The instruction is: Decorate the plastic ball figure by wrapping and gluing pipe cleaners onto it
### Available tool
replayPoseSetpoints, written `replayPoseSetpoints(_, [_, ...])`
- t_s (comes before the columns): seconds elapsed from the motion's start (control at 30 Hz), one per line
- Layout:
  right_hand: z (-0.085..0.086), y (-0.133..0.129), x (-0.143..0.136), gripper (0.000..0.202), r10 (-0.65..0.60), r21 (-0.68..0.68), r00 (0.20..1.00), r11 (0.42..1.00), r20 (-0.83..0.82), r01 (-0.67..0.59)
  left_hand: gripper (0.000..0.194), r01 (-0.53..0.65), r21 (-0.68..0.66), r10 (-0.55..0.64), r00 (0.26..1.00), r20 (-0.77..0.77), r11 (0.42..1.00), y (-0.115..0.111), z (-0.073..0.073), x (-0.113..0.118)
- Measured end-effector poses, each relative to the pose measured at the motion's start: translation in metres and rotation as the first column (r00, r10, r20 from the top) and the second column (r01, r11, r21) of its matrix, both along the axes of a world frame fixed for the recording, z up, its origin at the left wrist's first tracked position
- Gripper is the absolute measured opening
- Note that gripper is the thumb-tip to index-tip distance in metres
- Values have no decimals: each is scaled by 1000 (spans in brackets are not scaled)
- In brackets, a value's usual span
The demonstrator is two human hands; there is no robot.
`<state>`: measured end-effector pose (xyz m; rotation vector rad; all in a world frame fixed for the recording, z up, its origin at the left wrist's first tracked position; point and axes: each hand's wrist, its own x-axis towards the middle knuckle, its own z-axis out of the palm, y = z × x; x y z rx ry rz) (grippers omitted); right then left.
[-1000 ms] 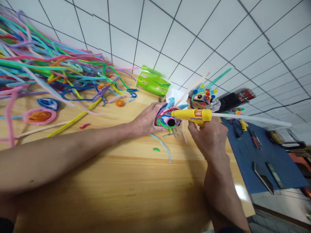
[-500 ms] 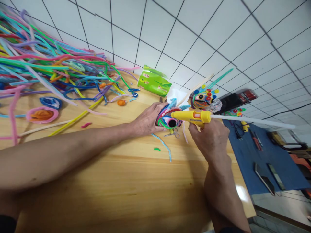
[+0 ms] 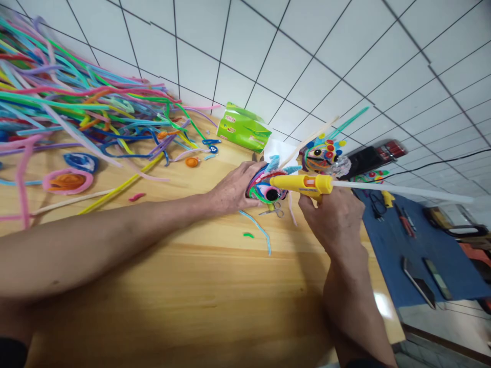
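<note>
My left hand (image 3: 238, 189) is wrapped round the left side of a colourful pipe-cleaner figure (image 3: 263, 189) with a big black-and-pink eye. A yellow hot glue gun (image 3: 303, 185) is in my right hand (image 3: 335, 214), my fingers closed on its grip. Its nozzle points left and lies across the figure's upper face; whether it touches cannot be made out. A long white glue stick (image 3: 402, 189) juts out of the gun's back end. Small scissors (image 3: 276, 210) lie on the wooden table just below the figure, partly hidden by it.
A heap of pipe cleaners (image 3: 76, 107) covers the left back of the table (image 3: 184, 296). Behind the figure stand a green tissue pack (image 3: 243, 128) and another decorated figure (image 3: 320, 156). A blue mat (image 3: 402, 245) with tools lies right; a black cable (image 3: 441, 166) runs above it.
My right hand and wrist have shifted very slightly to the right, and the glue stick's far end has moved a little. The figure and my left hand stay in place.
</note>
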<state>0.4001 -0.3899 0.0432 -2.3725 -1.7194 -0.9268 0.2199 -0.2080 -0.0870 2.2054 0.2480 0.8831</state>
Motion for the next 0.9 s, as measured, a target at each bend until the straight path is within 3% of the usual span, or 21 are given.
replayPoseSetpoints(0.37, [9,-2,-2,20,-13,-23,999,1000,-37,12,110,10,-8,-10,1000,-6,1000,0,0,1])
replayPoseSetpoints(0.9, [15,-4,-15,27,-23,-104,1000,994,-5,22,108,3,2,-3,1000,-30,1000,-2,5,-2])
